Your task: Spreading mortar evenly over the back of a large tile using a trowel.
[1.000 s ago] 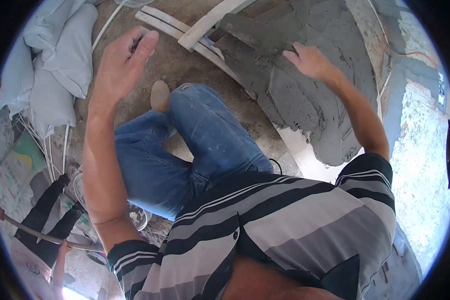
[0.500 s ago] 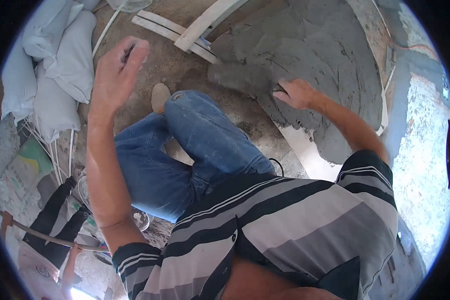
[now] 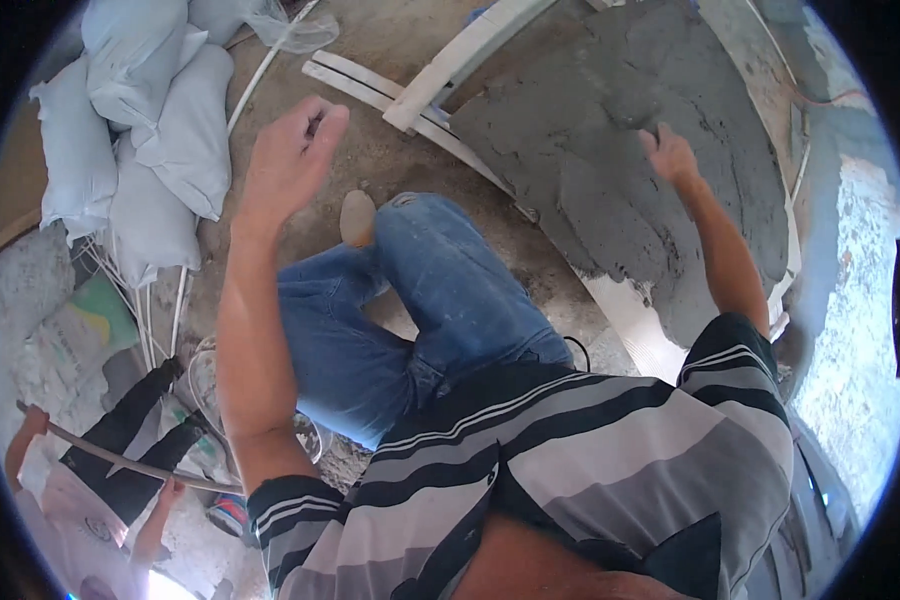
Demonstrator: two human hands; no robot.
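Observation:
My right hand is closed at the far right, low over a wide layer of wet grey mortar. It grips a trowel, whose blade blends into the mortar so its outline is hard to trace. My left hand is raised over the bare floor at the left, its fingers loosely curled in with no object visible. A pale patch with combed ridges shows at the near edge of the mortar. White curved strips border the mortar's left side, one lying across another.
Stacked white sacks fill the far left, beside thin white pipes. My bent legs in jeans lie in the middle. At the lower left another person holds a long pole. A whitish wall stands at right.
My right hand has swept right and away across the mortar with the trowel. My left hand stays raised and curled. The whole view has shifted, so surroundings appear farther right and lower.

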